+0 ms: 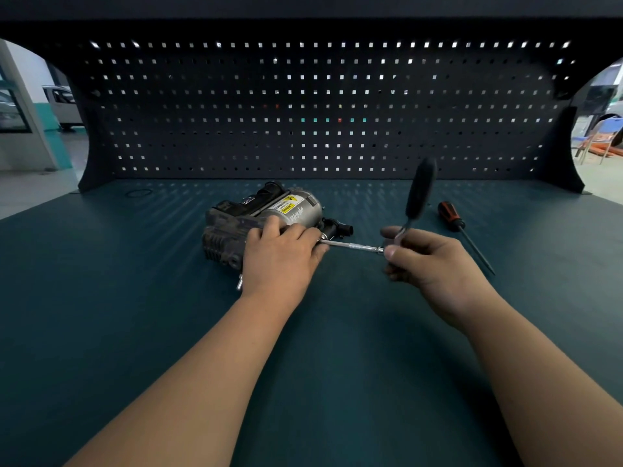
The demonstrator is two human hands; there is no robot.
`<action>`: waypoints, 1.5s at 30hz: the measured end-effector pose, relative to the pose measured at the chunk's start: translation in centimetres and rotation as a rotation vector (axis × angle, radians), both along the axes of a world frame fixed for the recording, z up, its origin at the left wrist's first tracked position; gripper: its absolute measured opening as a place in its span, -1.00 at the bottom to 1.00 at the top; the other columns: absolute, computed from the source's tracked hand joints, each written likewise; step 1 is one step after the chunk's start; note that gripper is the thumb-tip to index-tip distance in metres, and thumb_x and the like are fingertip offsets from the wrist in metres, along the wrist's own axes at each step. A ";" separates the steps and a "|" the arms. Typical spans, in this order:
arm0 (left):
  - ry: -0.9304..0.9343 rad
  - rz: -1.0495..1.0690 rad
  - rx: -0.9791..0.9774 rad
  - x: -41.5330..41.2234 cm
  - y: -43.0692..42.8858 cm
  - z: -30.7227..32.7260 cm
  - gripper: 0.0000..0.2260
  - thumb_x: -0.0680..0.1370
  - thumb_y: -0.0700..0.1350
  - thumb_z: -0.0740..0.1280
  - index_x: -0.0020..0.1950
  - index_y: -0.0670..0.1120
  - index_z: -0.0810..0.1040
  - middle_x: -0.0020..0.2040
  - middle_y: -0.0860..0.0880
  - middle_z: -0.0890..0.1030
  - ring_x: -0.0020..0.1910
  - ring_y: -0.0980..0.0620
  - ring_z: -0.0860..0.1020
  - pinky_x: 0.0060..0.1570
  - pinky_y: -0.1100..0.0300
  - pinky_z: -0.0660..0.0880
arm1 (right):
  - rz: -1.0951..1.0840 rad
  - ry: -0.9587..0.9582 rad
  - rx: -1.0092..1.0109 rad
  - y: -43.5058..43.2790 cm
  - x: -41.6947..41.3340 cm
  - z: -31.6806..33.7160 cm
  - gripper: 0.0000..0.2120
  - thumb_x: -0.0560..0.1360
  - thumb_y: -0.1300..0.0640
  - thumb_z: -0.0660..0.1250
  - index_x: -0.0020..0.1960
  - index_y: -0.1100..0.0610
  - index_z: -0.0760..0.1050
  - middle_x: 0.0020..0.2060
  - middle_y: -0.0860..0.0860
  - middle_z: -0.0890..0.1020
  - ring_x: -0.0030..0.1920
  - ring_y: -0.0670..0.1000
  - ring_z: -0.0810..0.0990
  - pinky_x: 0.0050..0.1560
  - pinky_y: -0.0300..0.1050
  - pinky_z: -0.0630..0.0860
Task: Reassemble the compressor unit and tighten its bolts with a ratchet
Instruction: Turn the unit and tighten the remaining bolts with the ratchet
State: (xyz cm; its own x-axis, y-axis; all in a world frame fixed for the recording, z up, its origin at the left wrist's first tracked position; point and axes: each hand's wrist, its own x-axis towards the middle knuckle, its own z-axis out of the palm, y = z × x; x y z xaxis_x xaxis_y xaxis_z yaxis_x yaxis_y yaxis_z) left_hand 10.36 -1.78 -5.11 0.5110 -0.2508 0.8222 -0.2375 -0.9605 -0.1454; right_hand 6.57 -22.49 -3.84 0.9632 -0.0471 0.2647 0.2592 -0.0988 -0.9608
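Head view only. The compressor unit (266, 224) lay on its side on the teal counter (135, 298), a bit left of centre and nearer the back edge. Its silver cylinder with a yellow warning label pointed back-right, and the dark ribbed block faced me on the left.

My left hand (281, 254) was palm down on the near right part of the unit. The fingers curled over the body and the thumb lay on top, gripping it and holding it down. A short metal stub (239, 283) stuck out just below that hand, at the unit's near edge; I could not tell what it was.

My right hand (428, 261) was to the right of the unit, off the counter. Its fingers curled and pinched the head of the ratchet (419, 190). The black handle stood up from the hand, tilted slightly right, and looked blurred. The thin chrome extension bar (350, 246) ran left from the head, nearly level, to the unit's end just by my left fingertips. The bolt itself was hidden.

A screwdriver (462, 230) with an orange and black handle lay flat on the counter just right of my right hand, with its tip towards me and to the right. A thin dark ring (139, 193) lay at back left, well apart from everything else. A dark pegboard (303, 112) stood behind the counter.
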 end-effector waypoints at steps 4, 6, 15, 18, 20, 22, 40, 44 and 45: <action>-0.014 0.001 0.002 -0.1 0.1 -0.1 -0.83 0.50 0.06 0.36 -0.08 -0.01 0.66 -0.21 0.06 0.65 -0.12 -0.14 0.55 -0.23 0.05 0.41 | -0.054 0.009 -0.234 -0.6 -0.4 -0.1 -0.77 0.44 0.15 0.47 -0.04 -0.18 0.65 -0.18 -0.21 0.71 -0.08 -0.22 0.63 0.07 -0.27 0.46; -0.005 -0.005 -0.005 -0.2 0.0 -0.1 -0.85 0.49 0.04 0.41 -0.06 -0.02 0.66 -0.19 0.05 0.66 -0.11 -0.15 0.56 -0.22 0.04 0.42 | -0.061 0.012 -0.195 -0.6 -0.3 -0.2 -0.77 0.42 0.17 0.49 -0.04 -0.15 0.66 -0.13 -0.16 0.72 -0.02 -0.17 0.65 0.12 -0.24 0.47; 0.030 -0.032 0.047 -0.3 0.4 -0.2 -0.75 0.40 0.05 0.50 -0.02 -0.05 0.67 -0.15 0.02 0.65 -0.11 -0.17 0.56 -0.22 0.02 0.45 | -0.036 0.210 0.076 0.6 0.3 0.0 -0.74 0.57 0.06 0.30 -0.11 0.27 0.53 -0.39 0.10 0.60 -0.45 0.02 0.60 -0.47 -0.19 0.50; 0.047 -0.014 0.039 -0.3 0.2 0.0 -0.78 0.43 0.09 0.45 -0.06 -0.03 0.67 -0.18 0.04 0.65 -0.11 -0.17 0.56 -0.22 0.03 0.43 | -0.019 0.232 0.093 0.7 0.3 0.0 -0.74 0.59 0.07 0.28 -0.09 0.27 0.53 -0.37 0.13 0.59 -0.49 -0.01 0.56 -0.50 -0.21 0.46; 0.045 -0.012 0.027 -0.3 0.1 0.1 -0.80 0.45 0.09 0.44 -0.08 -0.02 0.67 -0.19 0.05 0.66 -0.11 -0.16 0.56 -0.21 0.04 0.43 | -0.012 0.225 0.096 0.7 0.3 0.0 -0.75 0.59 0.07 0.27 -0.09 0.27 0.54 -0.36 0.12 0.58 -0.49 -0.02 0.55 -0.50 -0.21 0.46; 0.038 -0.017 0.020 -0.4 0.1 0.1 -0.80 0.46 0.09 0.42 -0.09 -0.02 0.67 -0.19 0.05 0.66 -0.10 -0.17 0.56 -0.21 0.03 0.43 | -0.019 0.231 0.106 0.9 0.1 0.1 -0.74 0.60 0.07 0.26 -0.11 0.25 0.56 -0.37 0.11 0.58 -0.50 -0.02 0.54 -0.51 -0.22 0.45; 0.225 0.024 -0.111 -0.7 1.7 0.1 -0.43 0.30 0.00 0.55 0.27 -0.03 0.51 0.22 -0.07 0.51 0.18 -0.19 0.40 0.32 -0.12 0.25 | -0.050 0.355 -0.041 -0.4 -0.3 0.0 -0.86 0.60 0.23 0.20 -0.09 0.28 0.45 -0.29 0.22 0.57 -0.50 0.05 0.57 -0.52 -0.15 0.50; 0.312 0.122 -0.166 -1.2 1.7 0.0 -0.27 0.33 0.06 0.51 0.43 0.06 0.27 0.37 -0.04 0.32 0.28 -0.14 0.26 0.31 -0.07 0.23 | -0.027 0.374 -0.129 -0.5 -0.2 -0.4 -0.87 0.56 0.27 0.21 -0.11 0.31 0.46 -0.31 0.22 0.60 -0.49 0.08 0.60 -0.49 -0.15 0.54; 0.347 0.149 -0.184 -1.3 1.8 -0.2 -0.18 0.34 0.07 0.50 0.48 0.08 0.15 0.40 -0.04 0.27 0.30 -0.14 0.24 0.31 -0.05 0.25 | -0.022 0.370 -0.135 -0.4 -0.2 -0.5 -0.87 0.55 0.27 0.22 -0.13 0.30 0.46 -0.33 0.21 0.61 -0.49 0.08 0.60 -0.49 -0.15 0.54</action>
State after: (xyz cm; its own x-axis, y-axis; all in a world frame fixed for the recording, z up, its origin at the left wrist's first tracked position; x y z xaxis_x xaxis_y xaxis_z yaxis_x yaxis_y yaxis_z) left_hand 9.04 0.01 -5.28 0.7850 -0.0181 0.6192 -0.0990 -0.9904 0.0965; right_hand 6.37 -22.92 -4.34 0.9938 -0.0569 -0.0951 -0.1058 -0.2320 -0.9669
